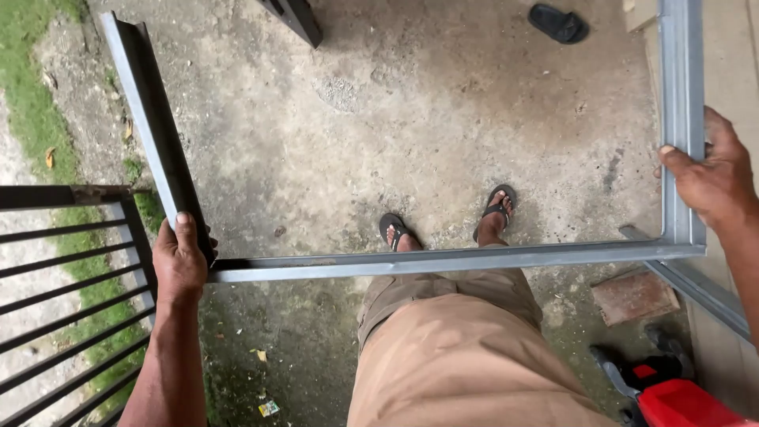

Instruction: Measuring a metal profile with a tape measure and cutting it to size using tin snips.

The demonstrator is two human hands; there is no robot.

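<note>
Our left hand point(179, 257) clamped on the steel frame point(443, 259) left corner, right hand point(715, 178) gripping its right rail, frame held above bare concrete floor point(411, 126), black gate point(71, 277) crowding our left edge, red tool point(672, 395) bottom right.

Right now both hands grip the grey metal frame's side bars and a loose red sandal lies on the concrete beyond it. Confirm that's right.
Not quite: the loose sandal is black, not red, as the head view shows. The rest stands: the left hand and right hand each grip a side bar of the grey metal frame, and the sandal lies on the concrete beyond it.
</note>
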